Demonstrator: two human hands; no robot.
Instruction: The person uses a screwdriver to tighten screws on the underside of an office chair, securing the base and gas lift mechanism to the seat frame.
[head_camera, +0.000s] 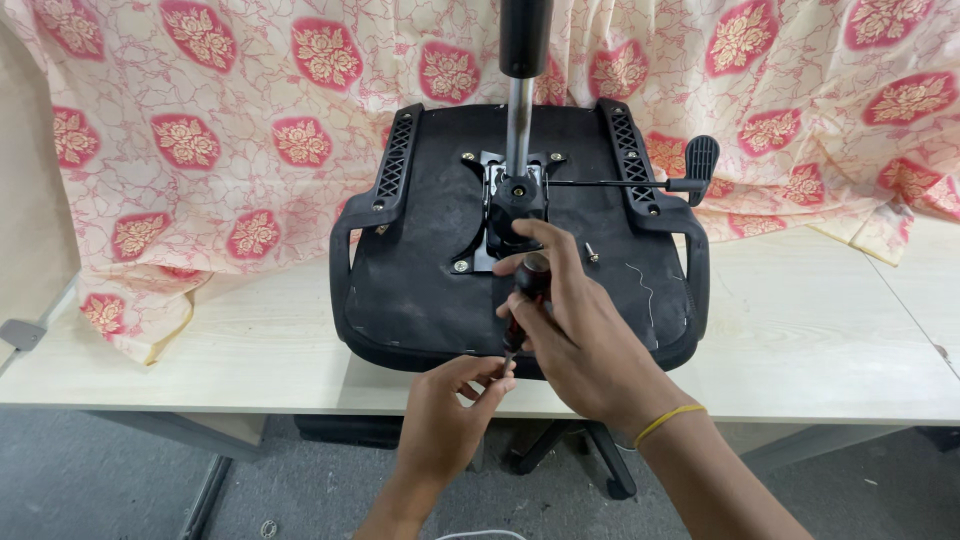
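Backdrop: pink-and-cream flowered cloth (200, 130) hangs behind and drapes onto the far edge of the table.
Surface: pale wood-grain table (820, 330), with grey floor showing below its near edge.
Landmark: black chair seat (420, 270) lies upside down in the middle of the table, underside up.
Seat fittings: metal plate (497, 215) is bolted at the seat's centre; a shiny post (518, 125) with a black sleeve rises from it toward the top of the frame.
Lever: thin rod with a black paddle handle (701, 157) sticks out past the right of the seat.
Armrest brackets: black latticed bars (392, 165) run along the left and right sides of the seat.
Loose screw: small screw (591, 256) lies on the seat just right of the plate.
Right hand: right hand (575, 335) is wrapped around a screwdriver (524, 300), over the near edge of the seat; a yellow band (668, 420) circles the wrist.
Screwdriver: held with its dark handle up and its tip pointing down toward the near edge of the seat.
Left hand: left hand (455, 405), just below the seat's near edge, pinches at the screwdriver's tip; what sits between the fingertips is too small to tell.
In the way: the right hand covers part of the near half of the seat.
Under the table: black chair base (590, 450) stands on the floor beneath the seat's near edge.
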